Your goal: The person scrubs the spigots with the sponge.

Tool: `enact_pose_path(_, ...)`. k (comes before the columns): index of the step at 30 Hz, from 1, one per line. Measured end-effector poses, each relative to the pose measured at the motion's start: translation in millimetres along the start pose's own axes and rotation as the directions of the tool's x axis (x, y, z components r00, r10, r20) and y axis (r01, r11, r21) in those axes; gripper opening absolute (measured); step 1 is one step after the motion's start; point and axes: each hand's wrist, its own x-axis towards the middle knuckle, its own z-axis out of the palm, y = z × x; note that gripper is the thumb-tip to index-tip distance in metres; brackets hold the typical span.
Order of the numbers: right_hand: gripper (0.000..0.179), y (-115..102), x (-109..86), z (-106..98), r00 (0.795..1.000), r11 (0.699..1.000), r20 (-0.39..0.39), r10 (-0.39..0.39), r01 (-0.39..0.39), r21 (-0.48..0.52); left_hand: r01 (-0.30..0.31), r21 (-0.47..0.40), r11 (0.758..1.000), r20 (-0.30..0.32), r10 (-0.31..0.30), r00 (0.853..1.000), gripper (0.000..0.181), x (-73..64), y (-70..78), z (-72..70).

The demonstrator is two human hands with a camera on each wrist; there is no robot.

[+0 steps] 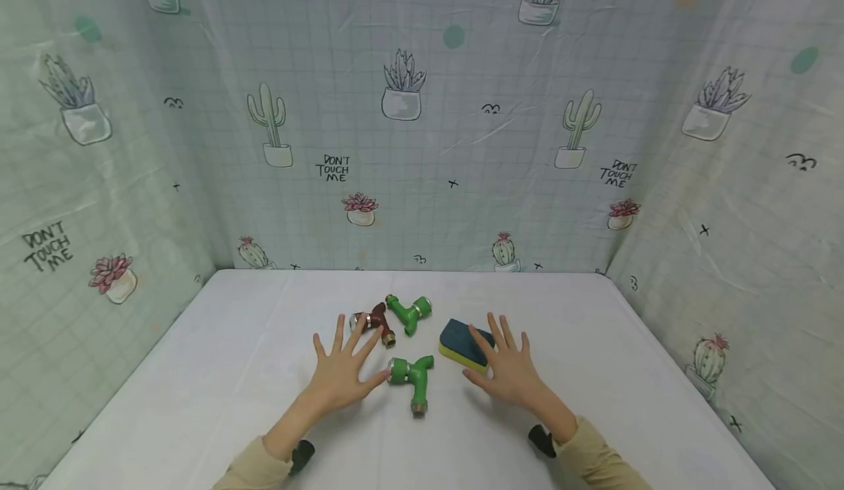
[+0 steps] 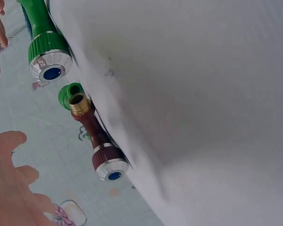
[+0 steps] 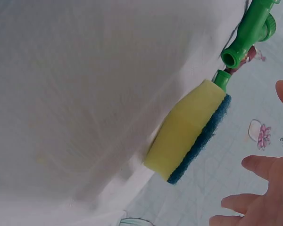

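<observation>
My left hand (image 1: pixel 339 379) is spread with straight fingers over the table, holding nothing. Its thumb tip overlaps the knob of the nearest green faucet (image 1: pixel 417 380) in the head view, and its fingertips partly cover a brown faucet (image 1: pixel 379 321). Just behind lies another green faucet (image 1: pixel 410 313). My right hand (image 1: pixel 513 373), also spread and holding nothing, overlaps the right end of a sponge (image 1: pixel 461 341), yellow below with a dark blue-green scouring top. In the right wrist view the sponge (image 3: pixel 186 129) stands apart from the fingers (image 3: pixel 262 167).
Everything lies on a white-covered table (image 1: pixel 231 373). A cactus-print cloth (image 1: pixel 455 146) hangs behind it and along both sides. Dark wrist-worn pieces (image 1: pixel 542 441) show beside both sleeves (image 1: pixel 596 457).
</observation>
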Motion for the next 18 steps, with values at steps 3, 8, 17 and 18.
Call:
enact_pose_path(3,0.073,3,2.5,0,1.000,1.000,0.007,-0.018,0.018,-0.020,-0.017,-0.003,1.000,0.001,0.017,1.000,0.070,1.4,-2.5,-0.8)
enact_pose_path(8,0.073,8,8.7,-1,0.997,0.996,0.017,-0.070,0.071,-0.061,-0.061,0.021,0.998,-0.015,0.061,0.998,0.070,5.5,-9.1,-1.4)
enact_pose_path(17,0.072,15,23.6,-3,0.986,0.984,0.067,-0.155,0.160,-0.076,-0.164,0.041,0.986,-0.025,0.165,0.986,0.067,18.2,-25.0,-3.5)
enact_pose_path(18,0.072,15,25.4,-3,0.984,0.983,0.073,-0.160,0.166,-0.075,-0.176,0.037,0.984,-0.027,0.177,0.984,0.067,19.6,-26.9,-3.8)
